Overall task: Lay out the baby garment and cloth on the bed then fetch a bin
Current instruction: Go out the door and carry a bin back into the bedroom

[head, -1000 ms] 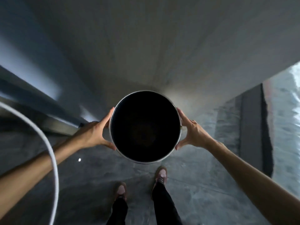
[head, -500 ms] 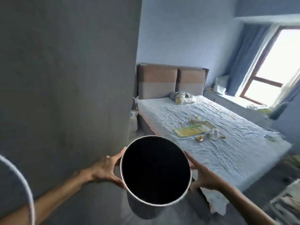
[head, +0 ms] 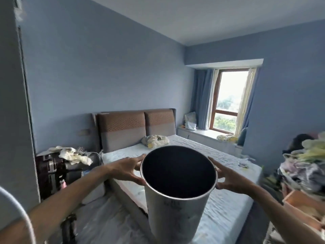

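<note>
The bed (head: pixel 226 205) fills the middle of the room, its pale sheet wrinkled, headboard against the far wall. A crumpled bundle of cloth (head: pixel 155 140) lies near the headboard; whether it is the baby garment cannot be told from here, and the bin hides the middle of the mattress.

The bin (head: pixel 174 206) is held in the air in front of the person, over the near corner of the bed, tilted so its open mouth faces them. It is a plain round cylinder, pale outside, dark within, and nothing shows inside it. Judged by the easy carry at arm's length, it is light. The wall looks stiff and smooth, so likely slippery under a loose hold, and not fragile.

The left hand (head: pixel 129 167) lies against the left side just below the rim, fingers spread and curved to the wall. The right hand (head: pixel 228 178) mirrors it on the right side. Each grip is wide and partly wrapped, holding by inward squeeze from both sides.

Holding high at the rim suits it: the edge gives stiffness and a stop against slipping. A one-handed pinch over the rim would probably also serve.
</note>
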`<state>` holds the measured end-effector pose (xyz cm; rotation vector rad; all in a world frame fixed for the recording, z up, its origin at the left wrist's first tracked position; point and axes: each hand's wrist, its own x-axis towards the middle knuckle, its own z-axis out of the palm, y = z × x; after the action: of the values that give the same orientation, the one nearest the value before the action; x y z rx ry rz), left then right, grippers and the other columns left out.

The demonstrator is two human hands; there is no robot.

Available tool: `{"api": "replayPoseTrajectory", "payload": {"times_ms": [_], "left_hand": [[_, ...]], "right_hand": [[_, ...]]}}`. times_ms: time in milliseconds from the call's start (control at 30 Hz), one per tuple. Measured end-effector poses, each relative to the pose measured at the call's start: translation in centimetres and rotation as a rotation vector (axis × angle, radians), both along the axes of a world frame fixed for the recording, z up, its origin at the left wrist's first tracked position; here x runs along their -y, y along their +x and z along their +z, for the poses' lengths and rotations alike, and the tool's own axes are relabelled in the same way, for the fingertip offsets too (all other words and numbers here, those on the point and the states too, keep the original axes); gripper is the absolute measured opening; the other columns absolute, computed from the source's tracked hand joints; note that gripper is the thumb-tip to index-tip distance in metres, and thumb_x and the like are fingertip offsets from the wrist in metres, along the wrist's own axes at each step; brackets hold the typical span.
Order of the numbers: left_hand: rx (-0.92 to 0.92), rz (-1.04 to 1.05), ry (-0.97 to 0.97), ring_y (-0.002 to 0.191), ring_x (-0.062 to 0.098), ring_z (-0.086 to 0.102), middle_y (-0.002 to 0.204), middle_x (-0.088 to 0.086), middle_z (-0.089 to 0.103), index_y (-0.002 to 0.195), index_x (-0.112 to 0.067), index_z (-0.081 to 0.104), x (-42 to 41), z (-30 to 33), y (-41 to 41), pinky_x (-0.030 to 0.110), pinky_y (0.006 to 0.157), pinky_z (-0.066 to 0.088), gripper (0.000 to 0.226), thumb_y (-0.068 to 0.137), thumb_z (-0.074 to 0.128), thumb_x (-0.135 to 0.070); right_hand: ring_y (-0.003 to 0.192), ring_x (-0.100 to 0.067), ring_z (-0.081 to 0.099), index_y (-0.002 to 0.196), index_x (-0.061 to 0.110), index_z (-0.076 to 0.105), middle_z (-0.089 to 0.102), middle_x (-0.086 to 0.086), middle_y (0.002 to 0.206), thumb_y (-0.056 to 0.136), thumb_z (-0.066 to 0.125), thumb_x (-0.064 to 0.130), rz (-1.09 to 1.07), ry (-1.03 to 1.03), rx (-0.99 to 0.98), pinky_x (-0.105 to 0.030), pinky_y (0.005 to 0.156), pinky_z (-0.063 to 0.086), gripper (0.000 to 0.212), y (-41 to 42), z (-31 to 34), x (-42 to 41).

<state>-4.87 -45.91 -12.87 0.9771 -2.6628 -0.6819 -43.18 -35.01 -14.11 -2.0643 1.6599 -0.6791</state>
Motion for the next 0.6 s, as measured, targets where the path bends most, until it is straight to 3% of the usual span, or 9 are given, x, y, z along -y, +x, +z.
{"api": "replayPoseTrajectory", "payload": {"times_ms": [67,100,200,300,367,467,600], "left_hand": [[0.016,-0.036,-0.010,0.110,-0.023,0.048,0.119,-0.033,0.059,0.142,-0.047,0.012,2.6,0.7,-2.4,0.001,0.091,0.034,0.104,0.060,0.072,-0.069],[0.015,-0.041,-0.012,0.112,-0.018,0.051,0.113,-0.036,0.061,0.138,-0.051,0.017,3.8,0.9,-3.4,0.004,0.091,0.037,0.095,0.063,0.074,-0.065],[-0.045,-0.042,0.028,0.116,-0.003,0.057,0.119,-0.020,0.065,0.141,-0.036,0.027,7.7,1.1,-5.5,0.026,0.098,0.045,0.091,0.068,0.079,-0.050],[-0.147,-0.031,0.071,0.118,0.006,0.058,0.125,-0.010,0.064,0.140,-0.031,0.033,12.2,1.4,-6.4,0.036,0.098,0.049,0.087,0.068,0.082,-0.038],[-0.195,-0.014,0.097,0.118,0.008,0.059,0.125,-0.010,0.064,0.140,-0.032,0.033,15.4,1.7,-6.3,0.033,0.096,0.051,0.084,0.071,0.082,-0.032],[-0.206,0.028,0.079,0.119,0.006,0.058,0.125,-0.016,0.063,0.136,-0.040,0.034,20.3,1.9,-5.7,0.028,0.094,0.051,0.083,0.068,0.081,-0.044],[-0.231,0.075,0.050,0.118,0.007,0.058,0.123,-0.016,0.064,0.132,-0.042,0.037,28.3,2.2,-4.1,0.031,0.100,0.048,0.077,0.068,0.080,-0.044]], "right_hand": [[0.108,0.007,0.060,0.148,0.039,0.007,0.055,0.016,0.134,0.080,0.073,0.037,-0.015,-0.041,0.010,-0.019,0.089,0.051,0.095,-2.4,0.4,2.4],[0.108,0.004,0.061,0.149,0.038,0.009,0.056,0.018,0.131,0.081,0.072,0.035,-0.017,-0.054,0.017,-0.024,0.091,0.052,0.093,-3.4,0.6,3.7],[0.110,0.000,0.062,0.150,0.038,0.010,0.058,0.024,0.126,0.080,0.071,0.040,0.001,-0.071,0.023,-0.036,0.095,0.052,0.093,-5.7,1.0,8.0],[0.110,-0.004,0.063,0.149,0.041,0.010,0.063,0.020,0.123,0.079,0.071,0.042,0.029,-0.065,0.043,-0.040,0.094,0.053,0.093,-7.0,1.3,13.2],[0.108,-0.004,0.063,0.150,0.038,0.008,0.065,0.019,0.119,0.080,0.070,0.042,0.050,-0.066,0.061,-0.040,0.096,0.051,0.094,-7.1,1.5,16.9],[0.105,-0.008,0.066,0.151,0.032,0.007,0.069,0.014,0.114,0.082,0.069,0.036,0.084,-0.068,0.085,-0.037,0.095,0.051,0.094,-6.5,1.4,23.1],[0.104,-0.011,0.066,0.151,0.031,0.006,0.071,0.005,0.112,0.085,0.068,0.027,0.104,-0.068,0.106,-0.039,0.096,0.051,0.091,-4.9,1.0,32.2]]}}
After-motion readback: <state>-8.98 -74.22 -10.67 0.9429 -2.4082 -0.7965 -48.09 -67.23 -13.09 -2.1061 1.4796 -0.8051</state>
